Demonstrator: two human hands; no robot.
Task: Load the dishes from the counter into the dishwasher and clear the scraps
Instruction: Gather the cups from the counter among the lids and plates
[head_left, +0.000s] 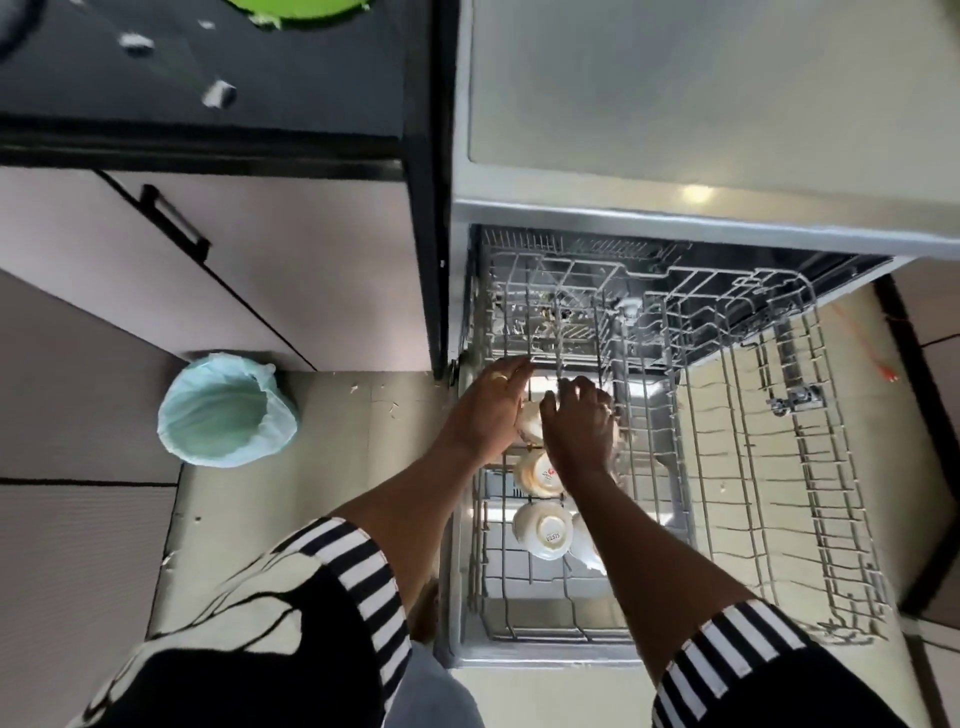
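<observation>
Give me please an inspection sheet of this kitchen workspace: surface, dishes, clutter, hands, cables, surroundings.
Surface: dark counter, green thing at its far edge.
Job's things: rack pulled out of the dishwasher; cups upside down on its left side.
Clutter: scraps on the floor.
Hands: left hand and right hand meet at one cup; grip hidden.
Cables: orange cable on the floor, right.
Surroundings: bin with pale bag, left of the dishwasher.

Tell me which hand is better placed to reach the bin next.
Left. The bin stands on the floor left of the rack, nearer the left hand; the right hand is farther off, over the cups.
</observation>
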